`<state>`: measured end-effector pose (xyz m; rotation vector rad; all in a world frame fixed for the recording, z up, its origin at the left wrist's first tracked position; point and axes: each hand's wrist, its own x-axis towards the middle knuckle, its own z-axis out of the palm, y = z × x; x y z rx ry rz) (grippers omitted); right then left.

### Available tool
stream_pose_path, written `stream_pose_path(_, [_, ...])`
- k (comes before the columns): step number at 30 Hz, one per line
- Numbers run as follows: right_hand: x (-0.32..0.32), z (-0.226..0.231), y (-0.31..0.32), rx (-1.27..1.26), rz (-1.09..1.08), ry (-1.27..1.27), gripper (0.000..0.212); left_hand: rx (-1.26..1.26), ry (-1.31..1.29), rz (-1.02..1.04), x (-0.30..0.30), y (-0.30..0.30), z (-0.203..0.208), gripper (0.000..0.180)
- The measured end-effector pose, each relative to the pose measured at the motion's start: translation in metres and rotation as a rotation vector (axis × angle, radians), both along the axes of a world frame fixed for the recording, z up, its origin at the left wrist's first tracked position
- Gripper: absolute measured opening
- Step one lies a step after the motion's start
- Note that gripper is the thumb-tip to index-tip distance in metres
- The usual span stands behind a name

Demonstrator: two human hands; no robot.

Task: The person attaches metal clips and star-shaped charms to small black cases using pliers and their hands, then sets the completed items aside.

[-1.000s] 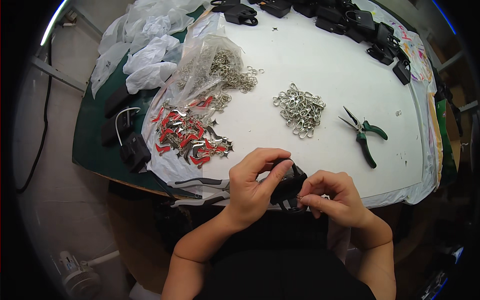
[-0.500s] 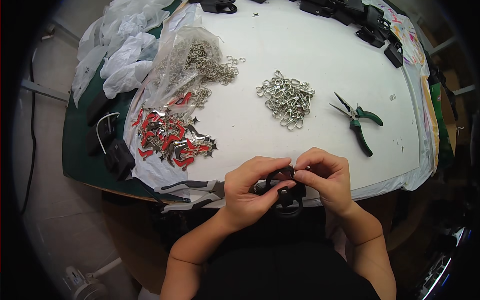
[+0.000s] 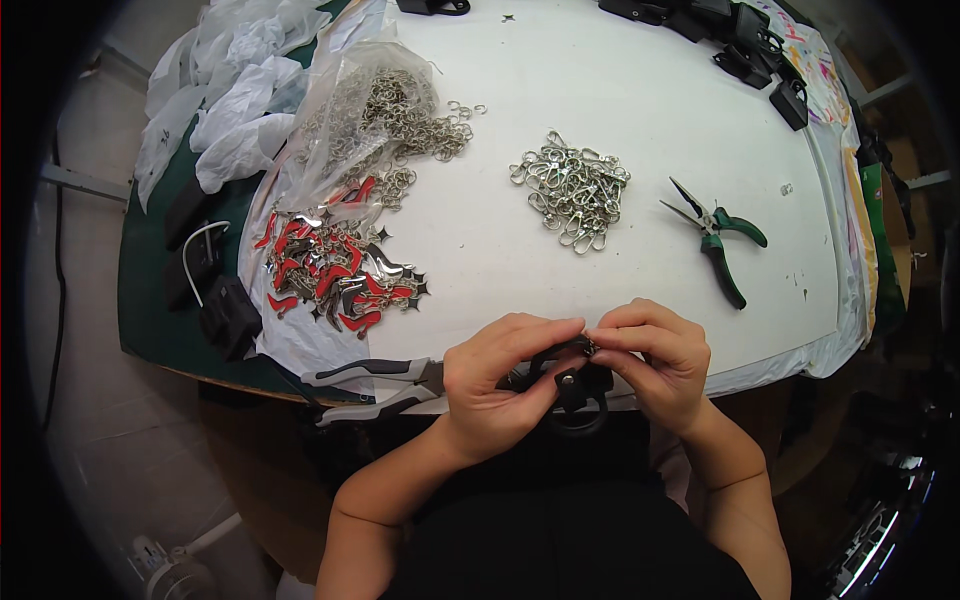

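Head view: a small black case with a smooth, leather-like surface point(image 3: 600, 379) sits low between the hands at the near edge of a white work sheet point(image 3: 470, 225). A short black tab point(image 3: 573, 394) with a round silver stud point(image 3: 568, 379) faces up, and a rounded black loop point(image 3: 580, 424) hangs below it. Fingers cover much of the case. The left hand point(image 3: 500, 385) grasps it, thumb and fingers closed around a black strap point(image 3: 560, 351). The right hand point(image 3: 662, 362) pinches a small metallic piece point(image 3: 592, 346) against that strap; its shape is too hidden to tell.

At the left of the sheet, a crumpled clear plastic bag point(image 3: 325, 120) holds many silver metal rings point(image 3: 393, 102), some spilling out beside it. A heap of red, black and silver shoe-shaped charms point(image 3: 340, 270) lies just below the bag. Crumpled white plastic bags point(image 3: 245, 95) lie farther left; whether they contain anything cannot be told.
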<state>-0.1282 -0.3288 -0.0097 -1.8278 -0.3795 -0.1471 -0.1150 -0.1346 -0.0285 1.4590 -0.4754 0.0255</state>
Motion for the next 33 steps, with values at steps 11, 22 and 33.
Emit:
stream_pose_path(11, [0.006,0.013,0.000,-0.076,0.012,-0.066,0.022,0.043,-0.056,0.051,0.003,-0.001,0.006,0.042])
stream_pose_path(22, [0.019,0.030,-0.003,-0.314,0.118,-0.295,0.022,0.080,-0.370,0.047,0.012,-0.001,0.011,0.052])
stream_pose_path(33, [0.006,0.036,-0.003,0.042,0.159,0.262,0.017,0.057,-0.093,0.044,0.004,0.004,0.010,0.031])
